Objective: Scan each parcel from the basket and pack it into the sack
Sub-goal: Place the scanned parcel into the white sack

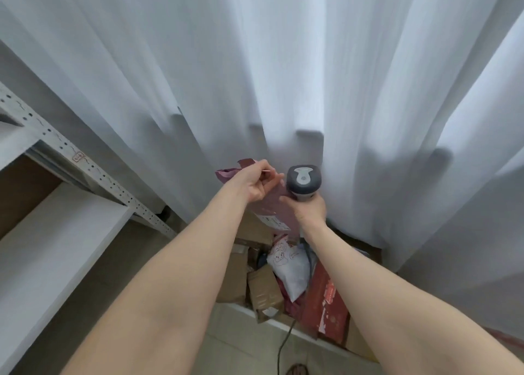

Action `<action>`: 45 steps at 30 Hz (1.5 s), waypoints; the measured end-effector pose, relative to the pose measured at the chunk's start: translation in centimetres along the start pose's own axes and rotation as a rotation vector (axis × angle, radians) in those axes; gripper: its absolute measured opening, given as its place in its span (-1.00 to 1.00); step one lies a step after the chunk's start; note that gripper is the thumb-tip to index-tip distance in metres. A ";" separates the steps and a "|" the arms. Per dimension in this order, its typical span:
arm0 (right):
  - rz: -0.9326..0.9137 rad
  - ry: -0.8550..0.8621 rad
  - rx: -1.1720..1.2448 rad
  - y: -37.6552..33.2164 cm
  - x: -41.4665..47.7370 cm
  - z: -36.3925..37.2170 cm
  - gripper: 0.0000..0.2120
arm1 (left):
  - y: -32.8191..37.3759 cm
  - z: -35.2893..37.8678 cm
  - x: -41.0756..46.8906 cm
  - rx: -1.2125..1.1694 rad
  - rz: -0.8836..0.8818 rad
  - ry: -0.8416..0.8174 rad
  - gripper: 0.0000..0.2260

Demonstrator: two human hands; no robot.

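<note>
Fingers (265, 166) of the left hand (256, 186) are curled and pinch the top edge of a pink parcel (276, 207), holding it up in the air right above the far end of the basket (241, 307). Far to the left of the basket is a white shelf (56, 233) with a gray post (85, 165) full of little holes. A tiny red sticker (78, 157) sits on the post, but its marks are too small to read. Bare floor (175, 233) lies between the shelf and the basket. The pink parcel is a soft, crinkly bag that hangs down long and thin. A white label (273, 222) with dark print is stuck near its bottom end, and the words are too blurry to read. Just right of the parcel, also above the basket, is a gray scanner (303, 180) with a light oval button on top, almost touching the bag. The right hand (310, 209) has its fingers wrapped tight around the scanner's handle. A dark cable (283, 343) runs over the near edge of the basket to the floor. Inside the basket are brown boxes (265, 289), a white bag (289, 264) with a red cartoon drawing, and a long red box (326, 298) with small white writing I cannot read. Behind the basket hangs a big white curtain (283, 63), close to both hands.
</note>
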State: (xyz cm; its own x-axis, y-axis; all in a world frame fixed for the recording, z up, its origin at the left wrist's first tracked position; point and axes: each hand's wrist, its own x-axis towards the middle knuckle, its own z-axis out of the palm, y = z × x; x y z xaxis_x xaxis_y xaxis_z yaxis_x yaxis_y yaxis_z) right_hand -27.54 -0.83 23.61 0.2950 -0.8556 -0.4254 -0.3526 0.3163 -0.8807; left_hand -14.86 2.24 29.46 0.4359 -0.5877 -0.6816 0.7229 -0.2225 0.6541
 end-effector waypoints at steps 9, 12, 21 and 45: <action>-0.043 0.053 0.253 -5.2 -2.7 1.4 -0.64 | 4.3 0.6 -6.5 0.014 0.172 -0.183 -0.84; 0.000 0.030 0.362 -5.6 -3.2 0.2 -0.84 | 4.6 -2.6 -7.8 -0.033 0.380 0.060 -0.93; 0.193 -0.071 0.608 -5.1 -6.6 -3.6 -0.73 | -2.9 -14.2 -12.4 0.427 0.128 0.278 -0.25; 0.256 -0.153 0.687 -3.7 -14.7 4.2 -0.40 | -3.1 -14.0 -15.0 -0.095 0.181 0.008 -0.66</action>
State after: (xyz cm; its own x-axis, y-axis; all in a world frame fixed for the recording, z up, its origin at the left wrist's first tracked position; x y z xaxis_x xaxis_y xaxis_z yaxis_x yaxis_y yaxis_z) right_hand -26.86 12.32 32.26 0.4165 -0.6699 -0.6147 0.1924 0.7258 -0.6605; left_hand -16.14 22.64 33.03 0.5679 -0.6048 -0.5584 0.6790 -0.0392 0.7331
